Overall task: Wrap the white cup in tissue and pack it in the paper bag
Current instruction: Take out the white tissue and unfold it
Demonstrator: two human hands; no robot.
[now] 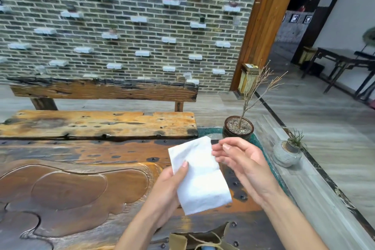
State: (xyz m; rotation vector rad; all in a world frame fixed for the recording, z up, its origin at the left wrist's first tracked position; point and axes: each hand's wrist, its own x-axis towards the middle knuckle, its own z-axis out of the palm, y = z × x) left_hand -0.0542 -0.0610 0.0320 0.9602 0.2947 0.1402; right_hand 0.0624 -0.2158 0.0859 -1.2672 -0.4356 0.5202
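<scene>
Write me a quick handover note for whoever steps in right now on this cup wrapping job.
Left hand: holds the folded white tissue above the wooden table, thumb on top.
Right hand: open, fingertips at the tissue's upper right edge, gripping nothing.
Paper bag: open at the near table edge, twine handle visible, something pale blue inside.
White cup: not in view.
Done: tissue in hand.
Left: find the cup, wrap it, pack it in the bag.

Your left hand (170,184) pinches the folded white tissue (199,176), thumb on top; your right hand's (241,164) open fingertips touch its edge.
</scene>
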